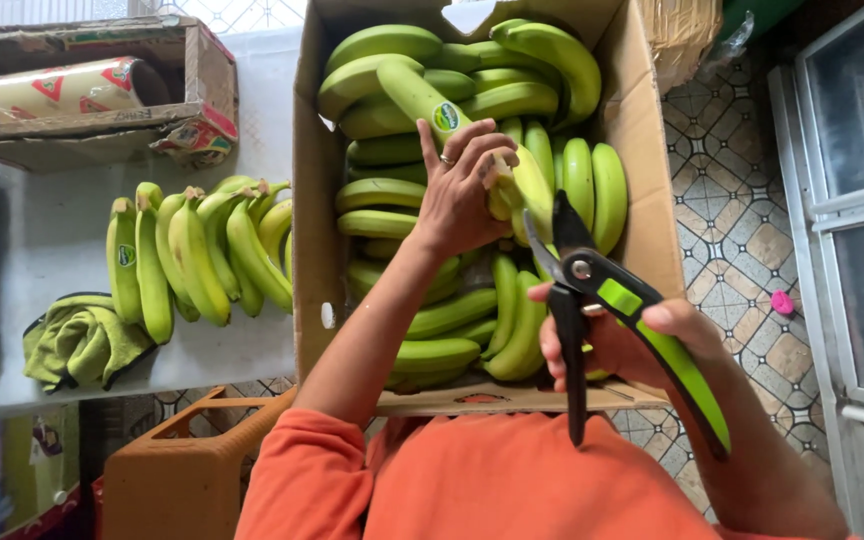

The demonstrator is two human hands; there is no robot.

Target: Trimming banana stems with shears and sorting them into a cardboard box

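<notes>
While the left hand grips a banana in the box, the right hand clasps shears — blades near the bunch.

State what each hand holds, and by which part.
The left hand grips a bunch of green bananas in the box, near its stem end. The right hand holds pruning shears by the handles, blades open.

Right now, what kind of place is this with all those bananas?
Probably a small fruit shop or packing spot. A big cardboard box is full of green bananas, another bunch lies on the table, and the right hand holds pruning shears while the left hand grips a banana.
</notes>
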